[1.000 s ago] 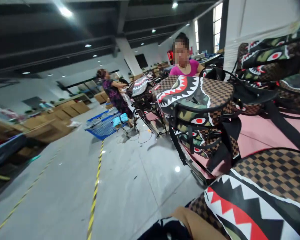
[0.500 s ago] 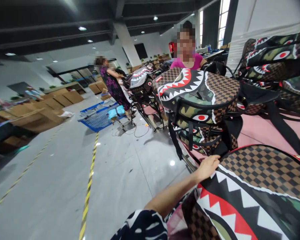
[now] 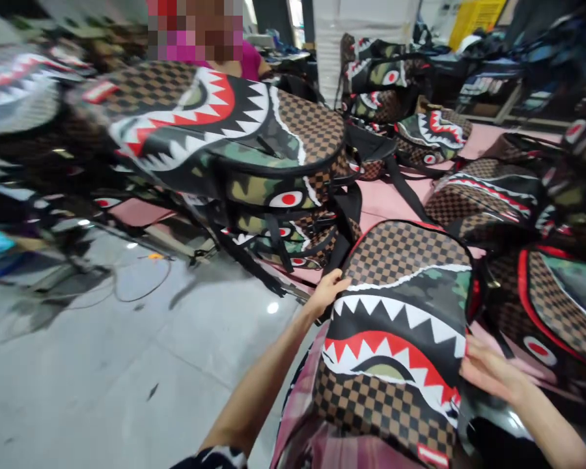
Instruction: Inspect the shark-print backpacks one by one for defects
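Observation:
A backpack (image 3: 395,319) with a brown-and-black check, green camouflage and a printed shark mouth lies in front of me, its lower end over my lap. My left hand (image 3: 329,290) grips its upper left edge, fingers closed over the rim. On the opposite side, my right hand (image 3: 491,368) holds the bag's right edge; some of its fingertips are hidden against the side. Close to the right hand lies another checked backpack with red piping (image 3: 557,312) and a printed eye.
Stacked shark-print backpacks (image 3: 254,124) stand just ahead on a pink-topped table (image 3: 378,198). More bags (image 3: 486,189) cover the table to the right. Behind the stack is a person in a pink top (image 3: 251,62). Grey tiled floor (image 3: 127,378) and a cable lie to the left.
My view has swung right and down. The backpack now appears turned more upright before me, and my right hand has come into view on its right edge. My left hand still grips it.

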`<state>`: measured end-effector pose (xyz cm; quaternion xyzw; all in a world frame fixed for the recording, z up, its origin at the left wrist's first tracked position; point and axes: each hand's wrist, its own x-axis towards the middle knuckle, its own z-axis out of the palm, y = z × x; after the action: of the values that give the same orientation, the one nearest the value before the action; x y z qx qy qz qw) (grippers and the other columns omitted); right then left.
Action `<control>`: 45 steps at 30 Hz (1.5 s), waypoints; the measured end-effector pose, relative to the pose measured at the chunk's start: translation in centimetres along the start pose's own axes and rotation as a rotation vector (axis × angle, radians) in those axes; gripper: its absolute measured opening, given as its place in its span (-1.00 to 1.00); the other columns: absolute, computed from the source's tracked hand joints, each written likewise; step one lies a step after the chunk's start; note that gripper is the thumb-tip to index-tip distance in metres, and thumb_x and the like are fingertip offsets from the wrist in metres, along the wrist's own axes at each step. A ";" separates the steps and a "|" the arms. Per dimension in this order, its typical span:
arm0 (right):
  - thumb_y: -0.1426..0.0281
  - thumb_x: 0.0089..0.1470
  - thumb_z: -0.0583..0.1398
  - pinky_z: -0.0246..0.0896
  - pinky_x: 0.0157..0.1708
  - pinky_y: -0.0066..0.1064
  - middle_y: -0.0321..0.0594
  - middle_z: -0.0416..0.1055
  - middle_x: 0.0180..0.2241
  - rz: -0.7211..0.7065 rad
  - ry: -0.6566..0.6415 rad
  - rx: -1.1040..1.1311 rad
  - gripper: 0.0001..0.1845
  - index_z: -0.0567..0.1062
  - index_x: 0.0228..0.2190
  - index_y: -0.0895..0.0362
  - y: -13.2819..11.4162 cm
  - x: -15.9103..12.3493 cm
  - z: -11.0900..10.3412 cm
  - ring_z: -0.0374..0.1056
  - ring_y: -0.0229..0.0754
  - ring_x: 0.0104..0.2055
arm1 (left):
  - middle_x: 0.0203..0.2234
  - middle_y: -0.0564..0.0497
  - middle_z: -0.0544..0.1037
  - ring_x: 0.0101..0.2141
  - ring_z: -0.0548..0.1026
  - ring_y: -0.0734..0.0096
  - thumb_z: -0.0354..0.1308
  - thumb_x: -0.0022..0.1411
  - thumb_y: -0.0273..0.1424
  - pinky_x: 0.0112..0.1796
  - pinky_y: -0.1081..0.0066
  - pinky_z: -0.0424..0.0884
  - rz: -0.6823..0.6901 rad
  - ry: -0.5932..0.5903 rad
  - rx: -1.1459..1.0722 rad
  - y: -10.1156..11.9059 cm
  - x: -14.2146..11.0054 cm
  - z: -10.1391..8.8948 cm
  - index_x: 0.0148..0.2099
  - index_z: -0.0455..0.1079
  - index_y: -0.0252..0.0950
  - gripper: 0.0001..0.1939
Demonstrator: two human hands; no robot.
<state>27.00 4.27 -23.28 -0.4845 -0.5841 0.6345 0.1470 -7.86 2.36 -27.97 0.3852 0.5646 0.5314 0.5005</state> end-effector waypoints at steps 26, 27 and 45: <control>0.20 0.11 0.19 -0.28 -0.79 -0.62 -0.53 0.00 -0.83 0.047 -0.211 -0.010 -0.59 0.12 -0.57 0.11 3.2 2.7 -6.2 -0.11 -0.46 -0.81 | -0.54 0.15 0.46 -0.52 0.38 0.56 0.40 -0.32 -0.29 -0.46 0.59 0.29 -0.256 0.154 -0.048 -0.3 -0.2 0.1 -0.37 0.34 -0.34 -0.56; 0.19 0.12 0.18 -0.32 -0.80 -0.63 -0.54 -0.02 -0.83 0.043 -0.236 0.021 -0.57 0.10 -0.58 0.10 3.4 2.8 -6.4 -0.15 -0.47 -0.81 | -0.55 0.15 0.47 -0.53 0.38 0.56 0.40 -0.32 -0.29 -0.47 0.59 0.29 -0.266 0.158 -0.031 -0.3 -0.1 0.0 -0.36 0.34 -0.34 -0.56; 0.02 -0.23 0.30 -0.34 -0.81 -0.59 -0.57 -0.11 -0.82 -0.057 0.135 0.543 -0.46 0.13 -0.61 0.09 8.9 3.1 -6.4 -0.28 -0.48 -0.80 | -0.54 0.11 0.40 -0.44 0.36 0.45 0.23 -0.10 -0.08 -0.38 0.50 0.30 -0.109 -0.018 0.337 2.3 0.0 3.1 -0.46 0.29 -0.28 -0.63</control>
<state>33.86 7.96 -31.50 -0.4521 -0.3949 0.7296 0.3277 -5.06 3.32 -25.46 0.4373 0.6610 0.3980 0.4619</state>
